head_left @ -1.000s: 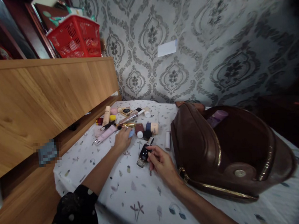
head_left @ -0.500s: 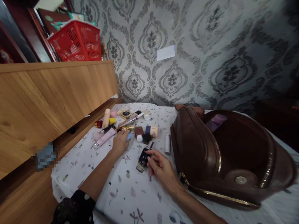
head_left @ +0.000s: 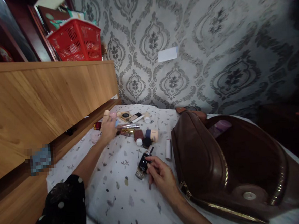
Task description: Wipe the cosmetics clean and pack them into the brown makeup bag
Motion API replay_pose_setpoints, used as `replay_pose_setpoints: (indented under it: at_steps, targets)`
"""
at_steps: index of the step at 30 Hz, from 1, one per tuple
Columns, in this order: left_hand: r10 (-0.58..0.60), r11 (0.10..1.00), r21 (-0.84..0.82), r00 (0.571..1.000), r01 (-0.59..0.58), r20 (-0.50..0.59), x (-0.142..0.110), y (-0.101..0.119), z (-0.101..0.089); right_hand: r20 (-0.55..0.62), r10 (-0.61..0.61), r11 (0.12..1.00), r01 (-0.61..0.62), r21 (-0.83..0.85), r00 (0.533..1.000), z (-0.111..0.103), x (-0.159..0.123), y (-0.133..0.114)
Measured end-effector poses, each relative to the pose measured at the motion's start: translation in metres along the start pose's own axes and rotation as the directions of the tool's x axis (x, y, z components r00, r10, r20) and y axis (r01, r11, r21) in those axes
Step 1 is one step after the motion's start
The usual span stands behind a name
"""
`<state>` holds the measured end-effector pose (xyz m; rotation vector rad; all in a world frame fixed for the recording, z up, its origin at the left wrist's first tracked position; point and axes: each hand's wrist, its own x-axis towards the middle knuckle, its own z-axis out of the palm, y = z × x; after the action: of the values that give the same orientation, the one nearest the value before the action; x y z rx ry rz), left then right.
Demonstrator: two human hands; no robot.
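Observation:
My right hand (head_left: 161, 174) is closed with its fingertips on a small dark glass bottle (head_left: 144, 163). The bottle has a silver neck and a clear base, and it is tilted over the patterned cloth. Among the cosmetics at the back left, my left hand (head_left: 108, 129) is curled beside a beige bottle (head_left: 106, 113). A light blue bit (head_left: 116, 122) shows at its fingers; what it holds is partly hidden. Nearby lie a silvery tube (head_left: 128, 126), a brown-red bottle (head_left: 138, 135), a blue-and-beige jar (head_left: 152, 134) and a compact (head_left: 125, 115).
A brown leather handbag (head_left: 197, 156) stands unzipped on the right, with a purple-capped bottle (head_left: 220, 128) inside. A white tube (head_left: 168, 149) lies beside the bag. To the left is a wooden cabinet (head_left: 49, 97) bearing a red basket (head_left: 76, 40). A wallpapered wall closes the back.
My left hand has moved left and farther back, and the light blue bit moved with it. The pink tube no longer shows. My right hand stays at the dark bottle.

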<state>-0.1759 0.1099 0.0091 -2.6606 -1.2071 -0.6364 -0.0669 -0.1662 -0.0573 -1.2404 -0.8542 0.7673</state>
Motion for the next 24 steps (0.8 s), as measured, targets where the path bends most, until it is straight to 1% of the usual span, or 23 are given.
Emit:
replay_pose_setpoints:
  at_steps: [1, 3, 5, 7, 10, 13, 15, 18, 24]
  targets:
    - [-0.034, 0.999, 0.015, 0.999, 0.034, -0.004, 0.007, -0.009, -0.003, 0.002, 0.001, 1.0, -0.001, -0.001, 1.0, 0.0, 0.0, -0.001]
    - [-0.052, 0.998, 0.036, 0.998, 0.052, 0.025, 0.018, -0.025, -0.006, 0.0, 0.004, 1.0, -0.004, -0.004, 1.0, 0.0, 0.0, -0.002]
    - [-0.023, 0.998, 0.053, 0.997, 0.019, 0.08, 0.028, -0.036, -0.005, 0.002, 0.01, 1.0, -0.01, -0.008, 1.0, 0.0, 0.0, -0.003]
    - [0.028, 0.997, 0.069, 0.99, -0.038, 0.138, 0.036, -0.041, 0.001, 0.007, 0.011, 1.0, -0.011, -0.011, 1.0, 0.0, 0.0, -0.003]
    - [0.093, 0.989, 0.095, 0.971, -0.117, 0.22, 0.048, -0.039, 0.016, 0.012, 0.005, 1.0, -0.005, -0.006, 1.0, 0.0, 0.0, 0.0]
    - [0.108, 0.981, 0.127, 0.96, -0.144, 0.258, 0.057, -0.033, 0.03, 0.021, 0.004, 1.0, -0.003, -0.01, 1.0, 0.0, -0.001, 0.001]
    - [0.097, 0.98, 0.143, 0.961, -0.138, 0.259, 0.061, -0.031, 0.035, 0.046, -0.001, 0.999, 0.002, -0.034, 0.999, 0.001, -0.003, -0.001]
    - [0.077, 0.981, 0.156, 0.965, -0.119, 0.25, 0.063, -0.03, 0.038, 0.092, -0.02, 0.995, 0.028, -0.092, 0.996, 0.001, -0.006, -0.004]
    - [0.001, 0.984, 0.173, 0.968, -0.046, 0.252, 0.059, -0.03, 0.04, 0.108, -0.029, 0.991, 0.042, -0.124, 0.994, 0.001, -0.008, -0.007]
